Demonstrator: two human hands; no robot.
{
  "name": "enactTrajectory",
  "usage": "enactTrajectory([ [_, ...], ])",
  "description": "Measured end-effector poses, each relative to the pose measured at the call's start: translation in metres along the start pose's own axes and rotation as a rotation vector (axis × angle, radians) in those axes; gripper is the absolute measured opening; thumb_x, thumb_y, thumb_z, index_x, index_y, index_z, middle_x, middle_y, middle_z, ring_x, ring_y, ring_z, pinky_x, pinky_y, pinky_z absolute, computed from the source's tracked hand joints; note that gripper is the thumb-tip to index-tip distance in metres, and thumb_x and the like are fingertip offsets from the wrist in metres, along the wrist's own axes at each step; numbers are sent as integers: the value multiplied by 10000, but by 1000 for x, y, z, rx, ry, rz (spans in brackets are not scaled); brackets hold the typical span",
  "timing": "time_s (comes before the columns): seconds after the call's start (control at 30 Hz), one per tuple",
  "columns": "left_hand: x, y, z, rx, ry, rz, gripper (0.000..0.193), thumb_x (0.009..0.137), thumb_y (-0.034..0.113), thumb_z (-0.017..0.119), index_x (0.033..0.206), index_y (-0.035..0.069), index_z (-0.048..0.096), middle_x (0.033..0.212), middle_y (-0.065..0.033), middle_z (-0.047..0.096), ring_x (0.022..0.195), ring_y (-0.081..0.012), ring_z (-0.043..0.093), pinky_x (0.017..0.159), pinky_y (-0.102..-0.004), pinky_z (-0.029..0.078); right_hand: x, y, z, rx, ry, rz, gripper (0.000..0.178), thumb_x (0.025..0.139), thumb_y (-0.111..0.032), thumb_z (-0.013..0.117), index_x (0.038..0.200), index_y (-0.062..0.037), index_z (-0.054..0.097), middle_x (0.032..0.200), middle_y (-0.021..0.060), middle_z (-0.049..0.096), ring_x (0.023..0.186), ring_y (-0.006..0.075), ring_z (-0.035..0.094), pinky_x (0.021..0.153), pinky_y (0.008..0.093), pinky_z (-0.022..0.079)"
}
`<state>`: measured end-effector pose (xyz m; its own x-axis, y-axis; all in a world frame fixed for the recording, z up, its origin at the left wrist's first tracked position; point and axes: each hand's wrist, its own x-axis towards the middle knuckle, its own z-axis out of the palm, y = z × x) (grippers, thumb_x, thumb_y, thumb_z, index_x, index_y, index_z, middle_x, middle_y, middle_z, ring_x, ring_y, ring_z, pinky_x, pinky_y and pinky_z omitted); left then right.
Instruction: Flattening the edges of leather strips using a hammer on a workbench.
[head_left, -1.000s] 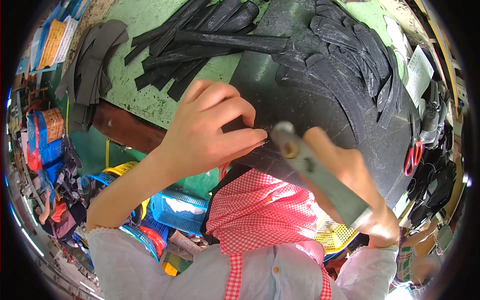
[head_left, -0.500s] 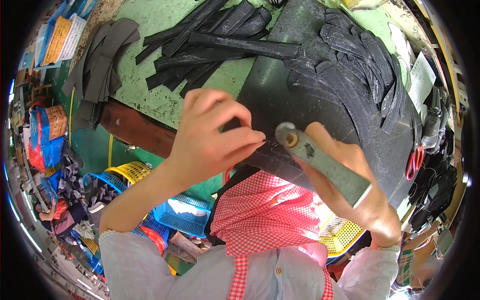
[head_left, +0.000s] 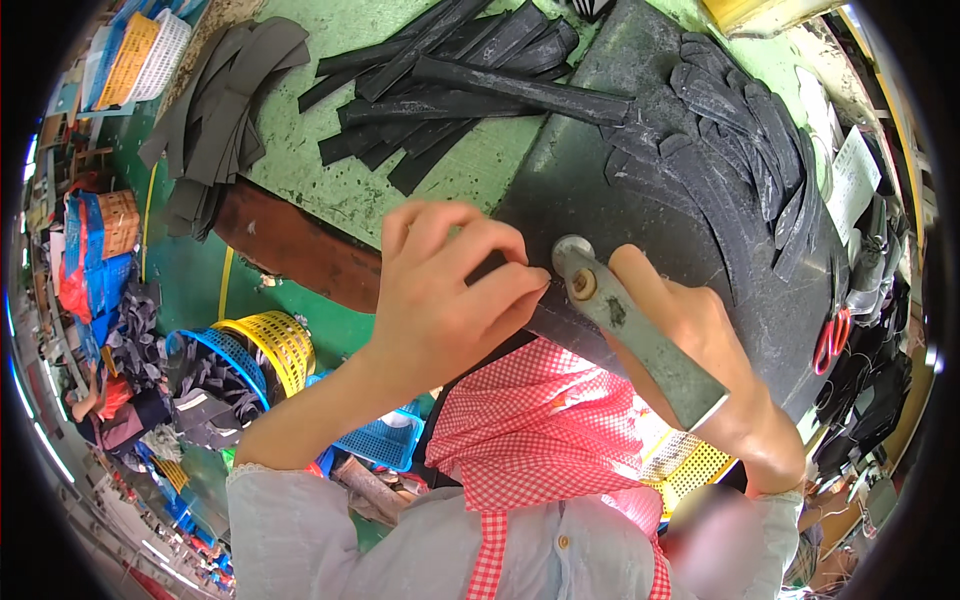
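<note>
At the far left, a second person (head_left: 115, 400) is small and warped by the lens, and what they handle cannot be made out. Further in, a round blue basket (head_left: 248, 362) of dark scraps partly covers a yellow basket (head_left: 290, 345). Grey strips (head_left: 230, 105) lie heaped over the edge of the green counter (head_left: 305, 185), their lower ends lost in shadow. The left hand (head_left: 450, 290) is bent over the near edge of a black board (head_left: 550, 195), thumb and forefinger drawn close — whether they are clamped on anything I cannot tell, since the fingers and the dark board hide it. Beyond it, crossed black strips (head_left: 520, 90) cover one another. Just right of the left fingertips is the round face of a metal hammer (head_left: 650, 345), held over the board; its handle is hidden below the head. The right hand (head_left: 695, 340) is closed around it, most of the fingers out of sight. Below, a pinkish blur (head_left: 710, 535) is too smeared to name. Farther right, curved black pieces (head_left: 740, 140) overlap — their number unclear — and of the scissors (head_left: 832, 340) only the red handles show plainly.
</note>
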<state>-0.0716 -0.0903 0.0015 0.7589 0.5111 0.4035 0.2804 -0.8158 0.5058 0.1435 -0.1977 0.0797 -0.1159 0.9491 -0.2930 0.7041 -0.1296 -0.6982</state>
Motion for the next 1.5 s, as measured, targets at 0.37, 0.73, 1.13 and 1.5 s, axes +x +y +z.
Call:
enactTrajectory([
  [0.37,-9,-5,1,11,42,-54,349,688,178,918,1008,265,809,1024,84,640,1038,-242,555,955,-455,375,-2,1,0,43,13,3,256,931,-78,638,1131,-41,483,804,238,660,773,467,691,646,525,538],
  [0.73,-5,3,5,143,51,93,310,728,210,907,1011,264,792,1030,102,652,1025,-227,554,964,-461,375,-6,4,2,80,213,-1,170,997,-35,701,1044,-11,539,782,179,581,654,432,636,592,408,487],
  [1.13,-17,2,5,111,52,21,304,700,168,905,973,242,794,1070,63,651,1060,-248,546,975,-459,368,-1,-5,-10,-44,96,-19,261,949,-137,655,1131,-54,487,814,218,664,747,446,703,609,509,547],
  [1.5,-64,65,24,-81,-239,62,724,887,364,722,1514,31,575,1615,-118,500,1525,-299,437,1272,-516,335,6,-4,-8,-199,19,-141,265,906,-68,644,1112,-21,486,732,227,656,732,484,681,662,572,533],
])
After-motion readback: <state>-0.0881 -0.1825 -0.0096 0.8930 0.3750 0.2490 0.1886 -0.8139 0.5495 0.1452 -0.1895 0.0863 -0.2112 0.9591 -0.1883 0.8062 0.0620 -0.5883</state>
